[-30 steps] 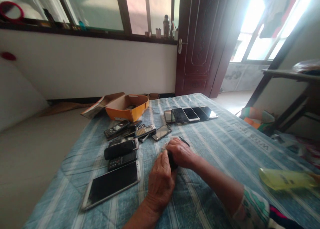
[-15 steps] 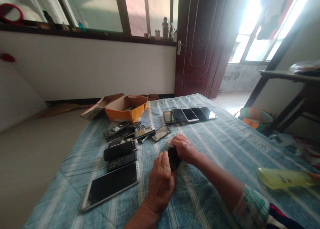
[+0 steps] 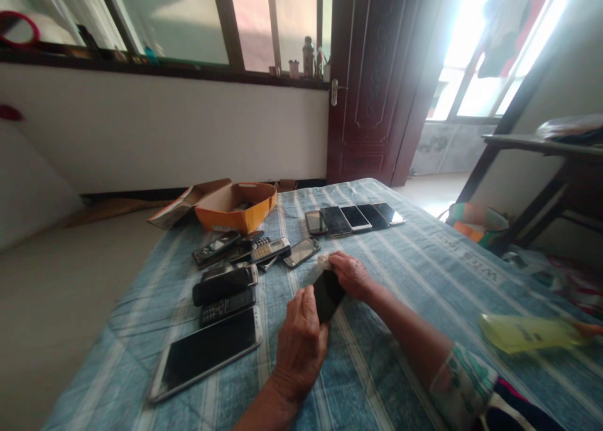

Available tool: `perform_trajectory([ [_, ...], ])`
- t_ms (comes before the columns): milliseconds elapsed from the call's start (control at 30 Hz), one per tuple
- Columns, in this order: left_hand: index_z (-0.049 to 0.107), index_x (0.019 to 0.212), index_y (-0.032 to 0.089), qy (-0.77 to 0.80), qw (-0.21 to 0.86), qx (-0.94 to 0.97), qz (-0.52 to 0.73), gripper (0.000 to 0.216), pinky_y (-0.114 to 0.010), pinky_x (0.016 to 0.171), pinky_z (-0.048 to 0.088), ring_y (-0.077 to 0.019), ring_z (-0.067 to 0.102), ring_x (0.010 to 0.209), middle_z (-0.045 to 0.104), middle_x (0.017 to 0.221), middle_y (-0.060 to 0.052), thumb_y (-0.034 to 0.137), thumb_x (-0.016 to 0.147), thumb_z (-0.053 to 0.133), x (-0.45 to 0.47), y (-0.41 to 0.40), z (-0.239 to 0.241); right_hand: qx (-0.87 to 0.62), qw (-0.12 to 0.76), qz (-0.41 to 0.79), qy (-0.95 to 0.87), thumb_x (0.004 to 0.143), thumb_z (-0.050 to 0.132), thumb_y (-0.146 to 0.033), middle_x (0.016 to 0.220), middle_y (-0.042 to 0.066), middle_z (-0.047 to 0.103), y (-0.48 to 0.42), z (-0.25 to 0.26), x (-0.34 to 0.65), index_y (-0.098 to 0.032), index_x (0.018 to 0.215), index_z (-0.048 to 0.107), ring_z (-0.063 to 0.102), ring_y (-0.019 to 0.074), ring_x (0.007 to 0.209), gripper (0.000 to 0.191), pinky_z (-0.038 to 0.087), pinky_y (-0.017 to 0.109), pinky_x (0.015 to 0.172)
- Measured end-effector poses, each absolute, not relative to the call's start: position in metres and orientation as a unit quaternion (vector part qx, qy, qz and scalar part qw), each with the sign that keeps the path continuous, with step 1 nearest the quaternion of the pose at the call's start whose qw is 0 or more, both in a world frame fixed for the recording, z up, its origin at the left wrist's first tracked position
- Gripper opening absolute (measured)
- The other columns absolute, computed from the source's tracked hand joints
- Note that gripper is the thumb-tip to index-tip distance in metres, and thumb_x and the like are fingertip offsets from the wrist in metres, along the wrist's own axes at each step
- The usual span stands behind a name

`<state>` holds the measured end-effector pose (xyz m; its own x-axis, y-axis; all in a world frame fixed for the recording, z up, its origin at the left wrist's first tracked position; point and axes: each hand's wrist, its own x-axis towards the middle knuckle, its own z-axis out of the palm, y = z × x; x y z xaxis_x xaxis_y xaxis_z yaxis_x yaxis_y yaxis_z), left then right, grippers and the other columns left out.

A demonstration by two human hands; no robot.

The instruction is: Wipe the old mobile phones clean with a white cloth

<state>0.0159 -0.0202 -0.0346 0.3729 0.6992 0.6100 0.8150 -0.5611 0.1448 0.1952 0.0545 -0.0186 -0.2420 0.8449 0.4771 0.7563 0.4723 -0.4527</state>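
My left hand is closed around the lower left side of a dark phone, just above the striped cloth. At the phone's upper end, my right hand pinches a crumpled white wipe or tissue and presses it against the edge. Part of the phone is covered by my fingers. Close beyond lies a grey-screened smartphone. To the left rests a large white-framed phone, with a black keypad phone and several older handsets piled behind it.
An open orange cardboard box stands at the far left with its lid beside it. Several smartphones lie in a row at the back. A yellow translucent bag lies at right on the blue striped cloth.
The dark phone shows more of its face between my hands. My right hand has shifted slightly at its upper end with the white wipe. The whole view has moved a little.
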Motion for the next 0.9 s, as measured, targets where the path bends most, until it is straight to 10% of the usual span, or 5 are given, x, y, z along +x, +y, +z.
perform_trajectory([
  [233, 0.035, 0.129, 0.009, -0.459, 0.096, -0.821, -0.326, 0.054, -0.041, 0.09, 0.053, -0.0286, 0.057, 0.106, 0.055, 0.114, -0.017, 0.012, 0.077, 0.051, 0.016, -0.019, -0.035, -0.46, 0.364, 0.051, -0.808, 0.088, 0.038, -0.007, 0.112, 0.009, 0.059, 0.024, -0.021, 0.171, -0.018, 0.105, 0.061, 0.044, 0.0213, 0.119, 0.031, 0.031, 0.037, 0.105],
  [900, 0.039, 0.125, 0.012, -0.467, 0.059, -0.817, -0.334, 0.051, -0.043, 0.087, 0.053, -0.0281, 0.057, 0.102, 0.056, 0.11, -0.013, 0.015, 0.077, 0.053, 0.015, -0.018, -0.037, -0.527, 0.301, 0.056, -0.793, 0.088, 0.042, -0.012, 0.136, 0.011, 0.047, -0.008, -0.033, 0.169, -0.018, 0.122, 0.054, 0.034, 0.0227, 0.132, 0.037, 0.03, 0.041, 0.109],
])
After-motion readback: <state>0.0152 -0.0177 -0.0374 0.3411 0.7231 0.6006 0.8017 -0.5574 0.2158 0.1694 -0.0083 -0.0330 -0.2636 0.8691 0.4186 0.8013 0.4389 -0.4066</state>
